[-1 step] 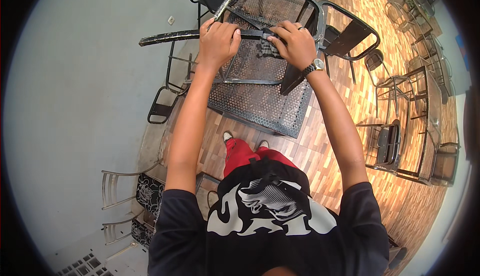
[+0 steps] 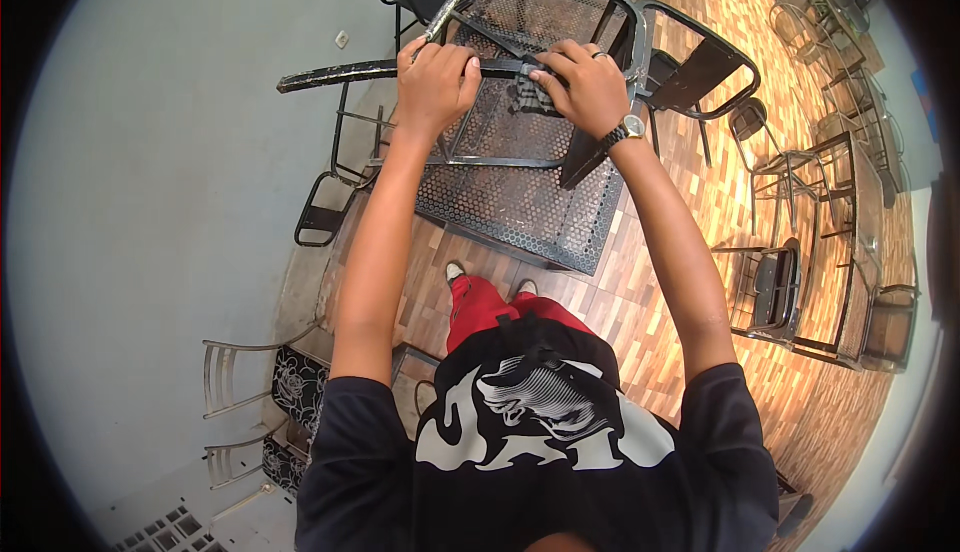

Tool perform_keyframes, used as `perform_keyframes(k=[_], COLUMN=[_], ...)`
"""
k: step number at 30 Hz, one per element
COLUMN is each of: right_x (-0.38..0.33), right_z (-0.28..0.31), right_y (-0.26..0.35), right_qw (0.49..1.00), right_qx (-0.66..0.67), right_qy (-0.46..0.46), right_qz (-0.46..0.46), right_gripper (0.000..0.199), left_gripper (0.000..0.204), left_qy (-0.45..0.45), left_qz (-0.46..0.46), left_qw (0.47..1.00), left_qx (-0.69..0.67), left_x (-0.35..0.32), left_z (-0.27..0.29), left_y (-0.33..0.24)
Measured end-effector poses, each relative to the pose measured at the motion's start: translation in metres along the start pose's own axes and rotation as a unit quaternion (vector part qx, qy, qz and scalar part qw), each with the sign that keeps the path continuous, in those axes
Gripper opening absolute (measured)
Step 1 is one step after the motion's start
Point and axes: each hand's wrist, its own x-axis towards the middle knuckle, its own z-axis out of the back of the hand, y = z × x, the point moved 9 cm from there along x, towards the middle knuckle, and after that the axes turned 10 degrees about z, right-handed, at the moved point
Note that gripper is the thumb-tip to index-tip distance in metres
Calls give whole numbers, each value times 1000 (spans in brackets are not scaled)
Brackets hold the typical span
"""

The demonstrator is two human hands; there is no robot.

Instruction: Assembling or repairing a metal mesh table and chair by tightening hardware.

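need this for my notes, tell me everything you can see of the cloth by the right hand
The cloth looks like soft fabric, grey and black, seemingly checked, and crumpled. The right hand holds it against a black metal bar; its lower part hangs below the bar, the mesh tabletop behind it.

Mesh table: perforated metal top, dull, rough, rusty-looking patches. Chair frame on table: painted metal, slight gloss; its long bar, jutting past table's left edge, chipped and scuffed pale. Cloth over table: matt, soft-looking. Wall left of table: smooth, matt. Floor right of table: wood-look strips, mild sheen. Seat lower left of table: patterned covering, fabric or vinyl unclear; rails satin metal. Trousers and shirt, below table: matt cloth.
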Motion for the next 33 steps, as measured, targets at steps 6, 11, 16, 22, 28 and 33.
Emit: perform_keyframes(k=[6, 11, 16, 22, 28, 33], right_x=[18, 24, 4, -34, -38, -12], right_z=[-15, -22, -13, 14, 15, 2], right_y=[34, 38, 17, -5, -6, 23], right_qw=[999, 998, 1000, 998, 996, 994], right_qx=[-31, 6, 16, -4, -9, -11], right_qy=[-41, -19, 16, -62, -81, -105], right_qz=[13, 54, 20, -5, -37, -31], right_gripper=[24, 32, 32, 35, 35, 30], left_gripper=[14, 13, 13, 12, 14, 14], left_qy=[21, 39, 33, 17, 2, -6], left_qz=[17, -6, 17, 22, 16, 31], left_qw=[1000, 999, 999, 1000, 1000, 998], left_qx=[5, 2, 10, 0, 16, 50], left_x=[-3, -4, -6, -4, -6, -6], left_z=[-3, -1, -2, -1, -3, -4], left_y=[0, 1, 3, 5, 2, -8])
